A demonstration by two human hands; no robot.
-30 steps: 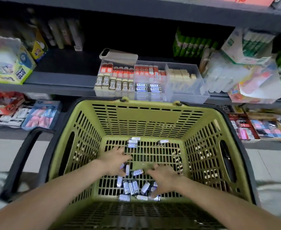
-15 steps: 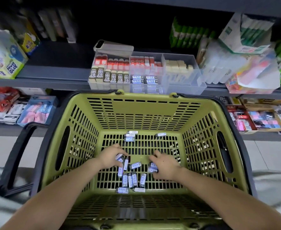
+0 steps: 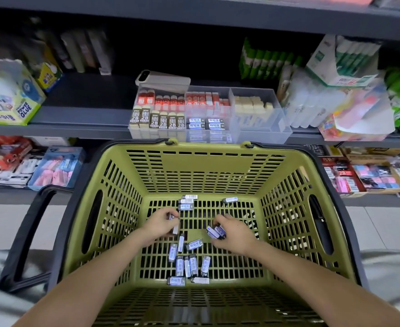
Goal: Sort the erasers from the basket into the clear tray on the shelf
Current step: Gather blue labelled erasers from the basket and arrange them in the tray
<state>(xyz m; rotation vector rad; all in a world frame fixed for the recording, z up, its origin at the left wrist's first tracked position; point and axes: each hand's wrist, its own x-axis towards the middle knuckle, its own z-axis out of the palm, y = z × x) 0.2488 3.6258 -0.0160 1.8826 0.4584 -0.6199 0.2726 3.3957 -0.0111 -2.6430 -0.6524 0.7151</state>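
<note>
Small blue-and-white sleeved erasers (image 3: 186, 265) lie loose on the slatted floor of the green basket (image 3: 208, 166). The main cluster is toward 6 o'clock on that floor, just nearer the person than both hands. Most of its pieces stand lengthwise side by side, and two lie crosswise at its near edge. Three more are stacked close together at 12 o'clock against the far wall, and a single one lies at 1 o'clock.

The left hand (image 3: 161, 226) sits at the centre-left of the floor. Its fingers are curled in tight round a few erasers, with a dark end showing at the fingertips and a white end poking out beneath. The right hand (image 3: 233, 234) is opposite it, well apart. Its thumb and curled fingers pinch a small bundle of erasers that fans out toward 9 o'clock. How many each hand holds cannot be told.

Beyond the basket's far rim, at 12 o'clock, the clear tray (image 3: 265, 134) stands on the grey shelf (image 3: 81, 119). Its left part holds 2B and red-sleeved erasers, its middle holds blue-labelled ones like those in the basket, and its right holds cream blocks. A flat pale case (image 3: 163, 79) rests on the tray's back left corner. A glue box (image 3: 12, 102) sits at 10 o'clock.
</note>
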